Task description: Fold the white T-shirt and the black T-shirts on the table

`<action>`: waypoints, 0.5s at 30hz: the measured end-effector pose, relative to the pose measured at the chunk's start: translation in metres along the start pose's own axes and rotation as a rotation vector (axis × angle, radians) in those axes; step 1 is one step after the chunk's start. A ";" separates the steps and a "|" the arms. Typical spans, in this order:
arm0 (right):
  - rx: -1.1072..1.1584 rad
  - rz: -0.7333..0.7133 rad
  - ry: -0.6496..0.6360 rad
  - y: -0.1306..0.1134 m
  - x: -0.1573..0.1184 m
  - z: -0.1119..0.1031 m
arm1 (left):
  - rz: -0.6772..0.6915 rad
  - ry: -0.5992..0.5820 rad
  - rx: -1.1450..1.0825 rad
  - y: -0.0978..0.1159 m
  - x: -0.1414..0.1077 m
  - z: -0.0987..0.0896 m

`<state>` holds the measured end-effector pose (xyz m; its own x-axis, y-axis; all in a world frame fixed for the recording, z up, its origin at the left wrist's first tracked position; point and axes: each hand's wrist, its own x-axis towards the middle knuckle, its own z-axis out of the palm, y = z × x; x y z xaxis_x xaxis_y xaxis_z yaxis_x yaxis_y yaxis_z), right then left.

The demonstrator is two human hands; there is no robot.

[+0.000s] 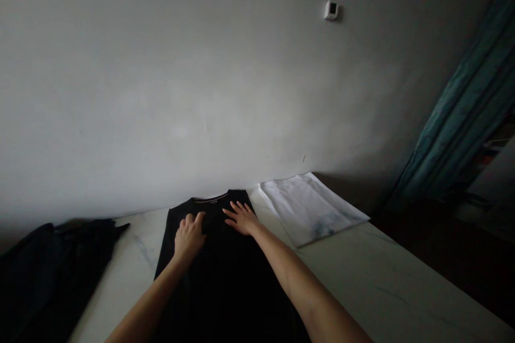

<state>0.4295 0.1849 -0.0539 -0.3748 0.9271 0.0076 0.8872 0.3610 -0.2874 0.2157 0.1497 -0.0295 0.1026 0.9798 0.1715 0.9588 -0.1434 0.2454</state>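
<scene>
A black T-shirt (225, 289) lies lengthwise on the table, its neckline toward the wall and its sides straight. My right hand (243, 220) rests on the upper right of its chest, fingers spread and flat. On the upper left of the shirt is my left hand (189, 236), its fingers a little bent and apart at the tips, with no cloth visibly gripped. The shirt's lower end runs out of view between my forearms.
A folded white garment (309, 206) with a grey-blue patch lies to the right. Dark crumpled clothing (52, 273) covers the left side of the marbled table (386, 278). Behind stands a bare wall (201, 91) with a small white device (331, 10); a teal curtain (454, 102) hangs at right.
</scene>
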 end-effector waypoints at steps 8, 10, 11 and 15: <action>-0.038 -0.192 0.033 -0.035 -0.041 0.008 | 0.533 -0.300 0.062 -0.023 0.024 0.037; -0.015 -0.241 -0.026 -0.044 -0.057 0.012 | 0.531 -0.324 0.048 -0.031 0.025 0.041; -0.008 -0.264 -0.048 -0.048 -0.066 0.013 | 0.536 -0.330 0.038 -0.033 0.024 0.041; -0.012 -0.374 -0.079 -0.061 -0.102 0.015 | 0.570 -0.304 0.022 -0.037 0.020 0.037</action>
<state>0.4093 0.0670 -0.0516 -0.6924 0.7207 0.0355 0.6882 0.6744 -0.2675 0.1921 0.1795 -0.0705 0.6645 0.7473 -0.0096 0.7368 -0.6529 0.1757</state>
